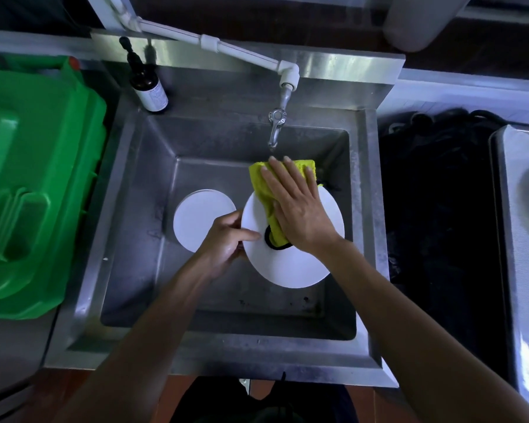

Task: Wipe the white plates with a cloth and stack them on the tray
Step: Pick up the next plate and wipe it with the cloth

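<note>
sink (pixel 126 215): steel, fills mid-frame; I see both arms reaching down into the basin.
bin (pixel 28 184): green plastic, left of the sink, touching or just beside its rim, can't tell which.
tray (pixel 513 270): steel, far right, cut off by the frame edge; well apart from the sink, dark gap between. A white curve sits on it at the right edge, too cropped for me to call.
pipe (pixel 208 41): white, runs diagonally from upper left across the sink's back wall to the tap.
plate (pixel 290 267): white, round, held over the basin, right of centre; face toward me, tilt unclear.
second plate (pixel 199 219): white, smaller in view, lying on the basin floor just left of the held one; left hand overlaps its near-right edge.
right hand (pixel 300 215): grip released, fingers straight and together, palm flat, pressing the cloth onto the plate.
left hand (pixel 226 242): grip clamped on the plate's left rim, thumb on the top face, fingers curled underneath.
cloth (pixel 264 184): yellow, dark trim, folded; lies on the plate's upper half under the right hand, far end past the rim.
bottle (pixel 148 87): dark, pump top, on the sink's back-left corner.
tap (pixel 276 126): chrome, spout ends just above the right fingertips.
</note>
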